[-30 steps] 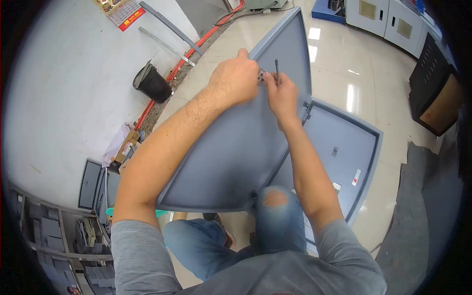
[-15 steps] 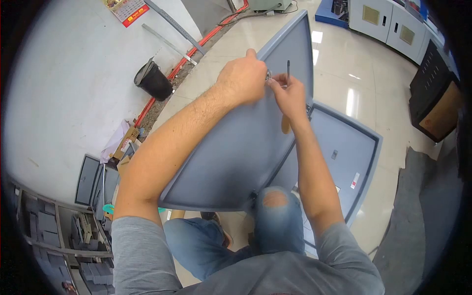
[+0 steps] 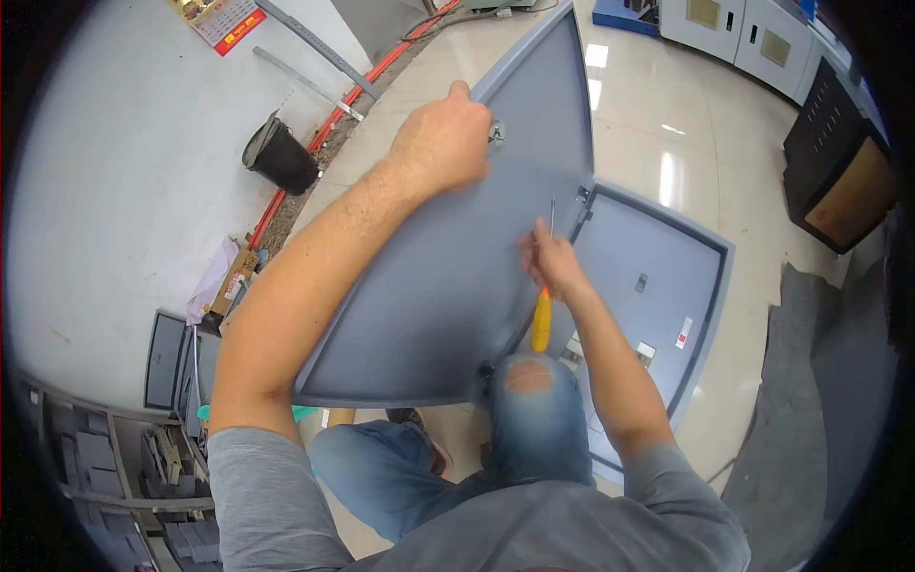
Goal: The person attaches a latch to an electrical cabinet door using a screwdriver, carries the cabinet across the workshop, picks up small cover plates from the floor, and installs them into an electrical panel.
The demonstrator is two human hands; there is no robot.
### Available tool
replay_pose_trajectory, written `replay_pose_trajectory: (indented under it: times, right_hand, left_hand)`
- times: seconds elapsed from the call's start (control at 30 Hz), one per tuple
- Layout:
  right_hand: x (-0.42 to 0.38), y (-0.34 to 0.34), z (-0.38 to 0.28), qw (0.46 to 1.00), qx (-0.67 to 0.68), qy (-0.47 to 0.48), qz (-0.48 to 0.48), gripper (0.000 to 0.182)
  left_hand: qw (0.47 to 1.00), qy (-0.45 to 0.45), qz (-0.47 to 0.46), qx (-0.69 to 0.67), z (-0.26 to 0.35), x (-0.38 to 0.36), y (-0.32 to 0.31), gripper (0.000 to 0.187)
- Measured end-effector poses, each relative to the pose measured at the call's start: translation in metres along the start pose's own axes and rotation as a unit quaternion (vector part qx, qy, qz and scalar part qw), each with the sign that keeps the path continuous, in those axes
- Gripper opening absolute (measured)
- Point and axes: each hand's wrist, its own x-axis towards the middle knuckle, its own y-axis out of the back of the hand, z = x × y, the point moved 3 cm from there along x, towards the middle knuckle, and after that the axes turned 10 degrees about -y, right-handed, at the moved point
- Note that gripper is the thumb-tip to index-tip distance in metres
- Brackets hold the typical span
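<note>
Head view, from where I'm standing: person sits low over a big grey sheet-metal panel with a folded rim (image 3: pixel 429 305), tilted up in front of the knees. A shallow grey metal panel with a raised rim (image 3: pixel 620 248) lies to its right, joined along one side, with a small dark metal hinge (image 3: pixel 583 194) at the far end of the joint.

Left hand (image 3: pixel 440 141) is at the tilted panel's far left edge, right beside a small silvery metal latch fitting (image 3: pixel 497 132) on the inner face. Fingers mostly hidden, can't tell how tight the grip is.

Right hand (image 3: pixel 550 257) is closed on a screwdriver with a yellow handle and thin metal shaft (image 3: pixel 541 324), a bit blurred. Shaft points up, handle hangs down just above the ripped blue denim knee (image 3: pixel 539 410). Tool is in front of the tilted panel, near the joint, tip well apart from the latch.

Shallow panel has a small slotted plate (image 3: pixel 641 282) and a red-and-white label (image 3: pixel 683 333). Black plastic bucket (image 3: pixel 281 157) by the white wall at left, black box-shaped cabinet (image 3: pixel 829 133) on the shiny tiled floor (image 3: pixel 634 148) at right
</note>
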Motion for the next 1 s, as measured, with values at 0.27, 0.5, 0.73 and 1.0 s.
replay_pose_trajectory:
  times: [0.27, 0.5, 0.73, 1.0]
  right_hand:
    - [-0.001, 0.04, 0.047, 0.986, 0.147, -0.045, 0.059, 0.048]
    - [-0.064, 0.012, 0.115, 0.999, -0.015, -0.02, 0.046, 0.028]
    - [-0.089, 0.036, 0.04, 0.944, -0.136, 0.177, 0.245, 0.045]
    - [-0.137, 0.05, -0.067, 0.864, -0.216, 0.372, 0.262, 0.029]
  left_hand:
    - [1.0, 0.004, -0.003, -0.011, 0.0, -0.002, 0.006, 0.024]
    - [1.0, 0.007, -0.021, -0.007, -0.002, -0.004, 0.005, 0.041]
    - [0.999, -0.014, 0.023, -0.023, 0.001, -0.007, 0.01, 0.083]
    - [0.999, 0.023, 0.02, -0.022, 0.001, -0.003, 0.009, 0.099]
